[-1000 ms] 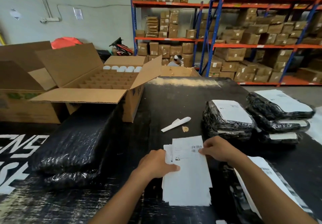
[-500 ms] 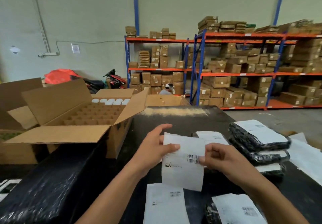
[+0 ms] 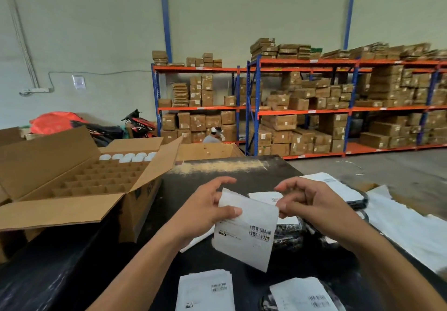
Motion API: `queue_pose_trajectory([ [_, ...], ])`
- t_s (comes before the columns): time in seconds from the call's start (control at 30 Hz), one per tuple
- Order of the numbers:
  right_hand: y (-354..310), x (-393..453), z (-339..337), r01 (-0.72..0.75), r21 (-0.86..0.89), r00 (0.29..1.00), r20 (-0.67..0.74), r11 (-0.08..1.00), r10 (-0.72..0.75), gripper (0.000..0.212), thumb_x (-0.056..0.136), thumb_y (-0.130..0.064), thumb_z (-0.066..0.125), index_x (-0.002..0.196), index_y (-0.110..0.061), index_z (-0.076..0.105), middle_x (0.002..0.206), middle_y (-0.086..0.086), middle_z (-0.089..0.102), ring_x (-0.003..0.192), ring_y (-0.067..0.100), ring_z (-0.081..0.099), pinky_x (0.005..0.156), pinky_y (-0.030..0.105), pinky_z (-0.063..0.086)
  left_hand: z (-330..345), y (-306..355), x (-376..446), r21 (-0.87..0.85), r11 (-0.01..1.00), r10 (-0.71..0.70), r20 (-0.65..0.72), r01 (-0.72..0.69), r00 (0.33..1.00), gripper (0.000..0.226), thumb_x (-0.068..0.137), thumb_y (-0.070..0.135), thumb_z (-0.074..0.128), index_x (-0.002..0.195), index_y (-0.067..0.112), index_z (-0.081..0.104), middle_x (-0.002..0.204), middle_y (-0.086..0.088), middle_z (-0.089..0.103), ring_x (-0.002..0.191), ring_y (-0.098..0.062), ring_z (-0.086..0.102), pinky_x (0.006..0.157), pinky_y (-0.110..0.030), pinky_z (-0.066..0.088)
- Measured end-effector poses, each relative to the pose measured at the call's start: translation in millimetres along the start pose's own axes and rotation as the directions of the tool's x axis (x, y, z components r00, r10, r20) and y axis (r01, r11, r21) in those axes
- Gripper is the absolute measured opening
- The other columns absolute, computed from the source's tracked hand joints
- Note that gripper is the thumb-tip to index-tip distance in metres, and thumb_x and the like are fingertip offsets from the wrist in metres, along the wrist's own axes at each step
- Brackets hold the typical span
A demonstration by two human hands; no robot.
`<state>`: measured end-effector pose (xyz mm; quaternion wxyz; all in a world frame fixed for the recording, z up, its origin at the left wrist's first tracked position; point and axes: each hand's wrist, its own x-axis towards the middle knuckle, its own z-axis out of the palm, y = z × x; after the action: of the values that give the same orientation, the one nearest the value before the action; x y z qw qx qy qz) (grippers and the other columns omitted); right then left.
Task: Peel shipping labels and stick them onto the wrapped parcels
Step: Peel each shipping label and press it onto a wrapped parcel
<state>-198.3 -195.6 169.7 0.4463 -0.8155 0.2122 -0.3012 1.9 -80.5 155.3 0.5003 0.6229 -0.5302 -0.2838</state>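
Observation:
I hold one white shipping label (image 3: 246,230) with a barcode up above the black table (image 3: 217,255). My left hand (image 3: 205,210) pinches its upper left edge between thumb and fingers. My right hand (image 3: 312,204) pinches its upper right corner. A stack of further labels (image 3: 205,291) lies on the table below my hands. A black wrapped parcel with a label on it (image 3: 302,295) sits at the bottom right. More labelled black parcels (image 3: 338,192) lie stacked behind my right hand, partly hidden by it.
An open cardboard box with a divider grid (image 3: 92,184) stands at the left, its flap reaching the table. Black wrapped bundles (image 3: 48,274) lie at the lower left. White backing sheets (image 3: 411,230) lie at the right. Shelving with cartons (image 3: 314,107) fills the background, a person (image 3: 214,136) before it.
Both hands lifted one label off the stack on the table and raised it. The view tilted upward. My right hand has shifted to the label's upper right corner.

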Motion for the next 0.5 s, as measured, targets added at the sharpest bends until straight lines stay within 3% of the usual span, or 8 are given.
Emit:
queue_pose_trajectory([
  [0.13,-0.2,-2.6,-2.0,0.007,-0.002,1.000,0.002,1.000,-0.007,0.021,0.084,-0.001,0.064,0.100,-0.015,0.061,0.075,0.005,0.075,0.075,0.019,0.072,0.081,0.035,0.056,1.0,0.4,3.2,0.023,1.000,-0.001,0.019,0.000,1.000,0.057,0.086,0.006,0.066,0.132,0.030,0.043,0.098,-0.001,0.076,0.094,-0.015,0.071,0.091,-0.037,0.053],
  [0.33,-0.9,-5.3,-5.7,0.004,0.022,1.000,0.013,1.000,-0.004,0.023,0.084,-0.002,0.065,0.101,-0.016,0.061,0.076,0.007,0.075,0.074,0.016,0.072,0.073,0.024,0.055,2.1,3.1,5.6,0.042,0.999,-0.012,0.024,0.011,1.000,0.056,0.087,0.008,0.066,0.133,0.030,0.043,0.099,0.000,0.075,0.096,-0.013,0.070,0.086,-0.029,0.053],
  [0.5,-0.5,-3.9,-7.1,0.008,0.027,1.000,0.019,1.000,-0.009,0.025,0.083,0.001,0.065,0.100,-0.016,0.061,0.076,0.009,0.075,0.073,0.016,0.071,0.074,0.025,0.054,1.4,6.6,8.7,0.082,0.997,-0.002,0.031,0.000,1.000,0.053,0.087,0.010,0.066,0.128,0.034,0.043,0.097,0.000,0.075,0.095,-0.013,0.070,0.088,-0.033,0.054],
])
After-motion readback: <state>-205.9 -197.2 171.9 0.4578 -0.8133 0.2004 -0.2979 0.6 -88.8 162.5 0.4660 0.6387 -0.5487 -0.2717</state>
